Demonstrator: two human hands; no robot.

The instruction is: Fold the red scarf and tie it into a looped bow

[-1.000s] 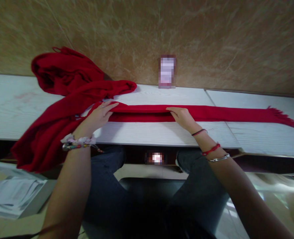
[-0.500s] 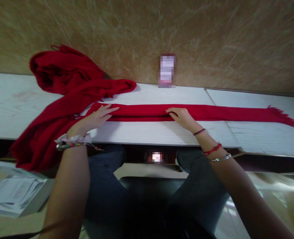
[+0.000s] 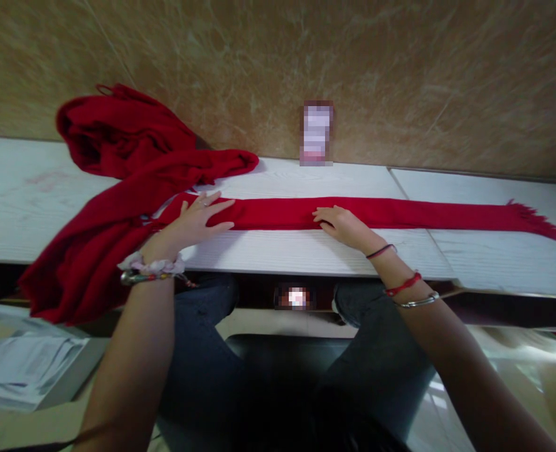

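Observation:
A red scarf (image 3: 278,214) lies as a long flat folded strip across the white tabletop (image 3: 278,251), its fringed end at the right. My left hand (image 3: 196,220), fingers spread, rests on the strip's left part. Farther along, near the strip's middle, my right hand (image 3: 341,223) lies on the cloth with its fingers slightly bent and nothing gripped. To the left, more red fabric (image 3: 122,135) is heaped in loose folds against the wall. Some of it (image 3: 75,251) drapes over the table's front edge.
A blurred-out upright item (image 3: 316,133) stands at the back against the brown marbled wall (image 3: 423,81). Down at the left is a pale box (image 3: 66,376) with papers inside. My knees are under the table edge, by another blurred spot (image 3: 295,297).
The dark gap along the folded strip between my hands has closed, and the cloth now lies flat. My left hand has shifted slightly right, fingers wider apart. My right hand has barely moved.

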